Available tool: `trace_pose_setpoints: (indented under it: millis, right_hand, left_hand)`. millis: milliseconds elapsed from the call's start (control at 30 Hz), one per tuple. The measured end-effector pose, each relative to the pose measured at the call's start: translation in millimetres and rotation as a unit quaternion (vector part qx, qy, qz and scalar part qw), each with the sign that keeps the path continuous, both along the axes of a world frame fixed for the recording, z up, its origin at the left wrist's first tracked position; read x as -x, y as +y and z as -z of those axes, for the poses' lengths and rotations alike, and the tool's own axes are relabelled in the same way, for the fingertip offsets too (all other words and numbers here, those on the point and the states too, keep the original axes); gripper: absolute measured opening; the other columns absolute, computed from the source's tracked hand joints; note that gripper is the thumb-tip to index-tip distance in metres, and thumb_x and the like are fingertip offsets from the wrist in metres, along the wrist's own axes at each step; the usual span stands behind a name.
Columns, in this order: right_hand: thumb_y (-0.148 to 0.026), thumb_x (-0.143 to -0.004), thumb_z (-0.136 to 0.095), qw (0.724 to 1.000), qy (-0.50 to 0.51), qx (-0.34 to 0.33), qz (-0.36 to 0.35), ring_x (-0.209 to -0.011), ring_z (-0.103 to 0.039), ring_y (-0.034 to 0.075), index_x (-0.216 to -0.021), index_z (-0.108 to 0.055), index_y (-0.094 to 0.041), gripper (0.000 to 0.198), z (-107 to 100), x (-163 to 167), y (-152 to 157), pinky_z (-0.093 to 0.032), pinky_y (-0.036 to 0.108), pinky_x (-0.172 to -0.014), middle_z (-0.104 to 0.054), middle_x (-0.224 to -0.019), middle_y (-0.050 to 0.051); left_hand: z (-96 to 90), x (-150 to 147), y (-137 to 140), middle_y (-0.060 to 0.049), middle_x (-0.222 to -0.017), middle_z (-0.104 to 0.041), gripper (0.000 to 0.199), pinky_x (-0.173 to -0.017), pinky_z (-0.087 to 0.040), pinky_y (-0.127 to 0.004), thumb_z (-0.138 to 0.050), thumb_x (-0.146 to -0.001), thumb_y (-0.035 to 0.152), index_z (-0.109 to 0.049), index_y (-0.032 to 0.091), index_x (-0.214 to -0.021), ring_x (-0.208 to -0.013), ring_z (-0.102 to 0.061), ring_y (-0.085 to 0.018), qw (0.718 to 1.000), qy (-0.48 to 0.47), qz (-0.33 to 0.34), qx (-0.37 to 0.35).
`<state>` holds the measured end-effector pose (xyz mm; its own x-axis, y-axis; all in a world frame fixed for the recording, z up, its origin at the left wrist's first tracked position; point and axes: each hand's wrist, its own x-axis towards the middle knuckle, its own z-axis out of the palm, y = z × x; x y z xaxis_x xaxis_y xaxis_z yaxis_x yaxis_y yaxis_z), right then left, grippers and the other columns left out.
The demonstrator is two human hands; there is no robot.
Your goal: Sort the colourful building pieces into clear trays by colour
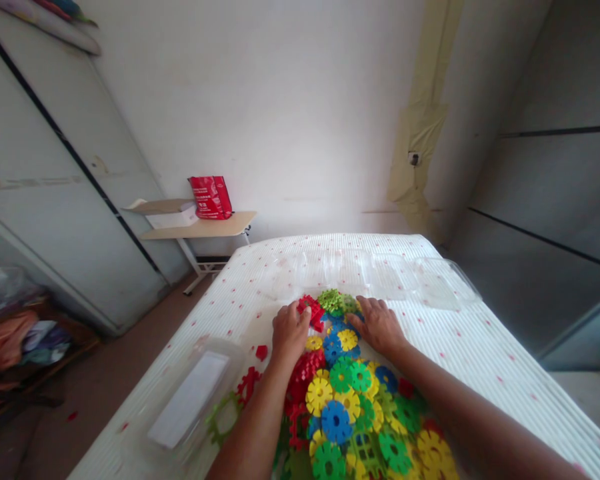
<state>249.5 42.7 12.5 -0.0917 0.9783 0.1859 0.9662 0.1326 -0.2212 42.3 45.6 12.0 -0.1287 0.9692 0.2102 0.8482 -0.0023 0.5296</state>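
A heap of plastic interlocking pieces spreads over the white dotted bedspread, with blue notched discs (336, 421), yellow discs (319, 393), green discs (361, 377) and red pieces (307, 367) overlapping. At the heap's far left edge, my left hand (290, 330) rests against a cluster of red pieces (312, 311), thumb apart from the fingers. Opposite it, my right hand (380, 327) lies at the far right edge beside light green pieces (349, 304), fingers spread and thumb out. Neither hand appears to grip a piece. My forearms cover parts of the heap.
Several clear plastic containers (347, 269) line the far side of the bedspread (485, 373). On the left lies a clear lid or box with a white label (190, 400). Loose red bits (261, 352) lie nearby. Beyond stands a small table (210, 229) with a red bag (211, 198).
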Motion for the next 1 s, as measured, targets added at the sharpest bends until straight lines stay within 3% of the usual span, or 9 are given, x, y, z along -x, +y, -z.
trace_pose_setpoints:
  millis: [133, 267, 433, 567, 700, 833, 1000]
  right_hand:
    - [-0.057, -0.087, -0.038, 0.999, -0.021, -0.017, 0.024, -0.102, -0.049, 0.031, -0.119, -0.051, -0.021, 0.050, 2.2, 13.7, 7.7, -0.037, 0.041, -0.079, -0.058, -0.107, 0.013]
    - [-0.062, -0.085, -0.035, 0.999, -0.030, -0.028, 0.020, -0.104, -0.047, 0.031, -0.124, -0.048, -0.021, 0.058, 6.8, 23.7, 12.9, -0.036, 0.042, -0.079, -0.054, -0.116, 0.014]
    - [-0.059, -0.086, -0.037, 1.000, -0.014, -0.012, -0.021, -0.105, -0.046, 0.032, -0.121, -0.049, -0.019, 0.055, 5.7, 28.1, 16.9, -0.036, 0.041, -0.078, -0.057, -0.112, 0.014]
    - [-0.055, -0.085, -0.041, 0.998, 0.014, 0.004, -0.057, -0.102, -0.047, 0.029, -0.113, -0.053, -0.019, 0.047, 1.3, 30.7, 18.9, -0.035, 0.037, -0.078, -0.059, -0.109, 0.012]
    - [-0.055, -0.079, -0.050, 0.998, 0.036, 0.005, -0.058, -0.102, -0.047, 0.029, -0.110, -0.052, -0.018, 0.048, 2.7, 33.9, 21.6, -0.035, 0.037, -0.079, -0.059, -0.109, 0.012]
    - [-0.045, -0.071, -0.062, 0.994, 0.064, 0.000, -0.093, -0.098, -0.049, 0.027, -0.108, -0.051, -0.017, 0.048, 8.6, 35.0, 25.5, -0.037, 0.035, -0.081, -0.062, -0.100, 0.010]
    - [-0.028, -0.066, -0.065, 0.975, 0.192, 0.015, -0.112, -0.095, -0.054, 0.024, -0.112, -0.046, -0.017, 0.051, 10.2, 37.8, 24.1, -0.040, 0.033, -0.080, -0.061, -0.098, 0.007]
  left_hand:
    - [-1.0, -6.6, 8.1, -0.010, -0.120, -0.059, 0.045, -0.098, -0.035, -0.037, -0.036, -0.088, 0.044, -0.055, 0.018, -0.120, -0.115, -0.049, -0.025, 1.000, 0.014, -0.008, 0.024]
    - [-3.7, -13.5, 14.0, -0.008, -0.122, -0.058, 0.045, -0.091, -0.039, -0.043, -0.038, -0.085, 0.048, -0.057, 0.024, -0.118, -0.112, -0.050, -0.031, 0.998, 0.022, -0.029, 0.052]
    - [-4.3, -18.0, 17.1, -0.008, -0.120, -0.060, 0.046, -0.088, -0.039, -0.049, -0.037, -0.085, 0.050, -0.057, 0.026, -0.118, -0.111, -0.049, -0.034, 0.998, 0.016, -0.032, 0.057]
    - [-3.7, -20.2, 21.2, -0.009, -0.112, -0.064, 0.043, -0.087, -0.039, -0.044, -0.038, -0.085, 0.050, -0.060, 0.025, -0.113, -0.106, -0.052, -0.032, 0.998, -0.008, -0.029, 0.049]
    - [-1.7, -21.8, 26.3, -0.009, -0.101, -0.067, 0.033, -0.087, -0.039, -0.036, -0.043, -0.084, 0.045, -0.065, 0.022, -0.094, -0.100, -0.056, -0.027, 0.998, -0.057, -0.021, 0.033]
    - [2.1, -21.5, 27.1, -0.005, -0.087, -0.069, 0.027, -0.080, -0.041, -0.031, -0.047, -0.083, 0.044, -0.063, 0.023, -0.087, -0.089, -0.060, -0.022, 0.991, -0.129, 0.003, 0.027]
    - [7.5, -18.5, 24.9, 0.000, -0.083, -0.068, 0.019, -0.077, -0.042, -0.028, -0.059, -0.075, 0.042, -0.061, 0.025, -0.084, -0.085, -0.061, -0.020, 0.970, -0.239, 0.044, 0.034]
